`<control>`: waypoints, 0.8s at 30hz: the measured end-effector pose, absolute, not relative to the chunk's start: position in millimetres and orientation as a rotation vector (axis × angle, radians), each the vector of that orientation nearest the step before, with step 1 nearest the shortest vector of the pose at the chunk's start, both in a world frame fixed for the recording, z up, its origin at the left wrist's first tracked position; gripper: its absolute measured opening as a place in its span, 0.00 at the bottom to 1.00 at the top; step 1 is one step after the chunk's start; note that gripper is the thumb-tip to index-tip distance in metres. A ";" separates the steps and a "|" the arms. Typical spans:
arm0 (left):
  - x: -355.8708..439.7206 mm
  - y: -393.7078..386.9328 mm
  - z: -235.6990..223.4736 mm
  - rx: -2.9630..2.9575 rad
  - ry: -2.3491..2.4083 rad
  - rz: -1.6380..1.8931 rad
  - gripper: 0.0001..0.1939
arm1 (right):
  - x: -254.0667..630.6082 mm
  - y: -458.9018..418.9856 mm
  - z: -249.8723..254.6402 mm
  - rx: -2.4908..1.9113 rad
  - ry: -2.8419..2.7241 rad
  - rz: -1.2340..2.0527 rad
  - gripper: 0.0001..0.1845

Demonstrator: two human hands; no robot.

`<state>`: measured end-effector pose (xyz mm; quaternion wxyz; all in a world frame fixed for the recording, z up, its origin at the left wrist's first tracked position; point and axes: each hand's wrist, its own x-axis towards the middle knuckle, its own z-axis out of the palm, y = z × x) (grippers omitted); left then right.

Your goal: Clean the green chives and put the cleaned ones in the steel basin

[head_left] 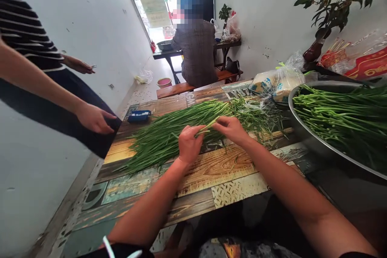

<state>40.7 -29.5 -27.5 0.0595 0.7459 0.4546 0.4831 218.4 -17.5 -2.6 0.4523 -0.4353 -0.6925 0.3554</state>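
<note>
A long pile of green chives (pixel 169 135) lies across the patterned wooden table (pixel 223 169). My left hand (pixel 189 145) is closed around the pale end of a chive stalk (pixel 208 125) just above the pile. My right hand (pixel 231 129) pinches the same stalk from the other side. Both hands nearly touch each other over the middle of the pile.
A large metal basin (pixel 305 133) full of green stalks stands at the right. A plastic bag (pixel 278 82) and a potted plant (pixel 329 12) sit behind it. A blue box (pixel 139 117) lies far left. A standing person's hand (pixel 95 117) hangs at the left; another person sits at a far table.
</note>
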 end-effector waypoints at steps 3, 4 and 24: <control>40.7 -30.2 -26.0 2.246 1.396 1.407 0.08 | 218.0 -14.5 -6.4 -1.093 -1.611 0.902 0.16; 40.8 -30.5 -25.6 2.243 1.399 1.389 0.08 | 218.2 -13.7 -7.2 -1.100 -1.577 0.914 0.16; 39.6 -27.2 -19.1 2.080 1.454 1.328 0.11 | 239.6 -4.4 -2.6 -1.390 -1.361 0.507 0.20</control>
